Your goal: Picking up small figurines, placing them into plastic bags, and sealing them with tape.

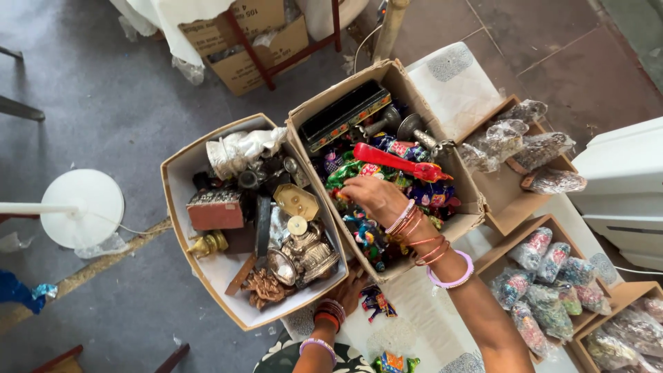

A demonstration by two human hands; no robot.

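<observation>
My right hand (369,195) reaches into the middle cardboard box (387,70), its fingers closed around small colourful painted toys at the box's near left side. A long red toy (397,163) lies across the pile just beyond the hand. A dark flat case (343,114) leans at the box's far end. My left hand (347,289) sits mostly hidden under the near edges of the two boxes, only fingers and bangled wrist showing; its grip cannot be seen. The left box (181,166) holds brass and metal figurines, a white wrapped piece (238,150) and a small red-brown chest (215,211).
Open boxes of plastic-wrapped trinkets (545,290) stand at the right, another (525,148) behind them. A white stand base (83,207) rests on the grey floor at left. Cardboard cartons (245,45) sit under a red-legged table at the back. A white unit (621,186) is at far right.
</observation>
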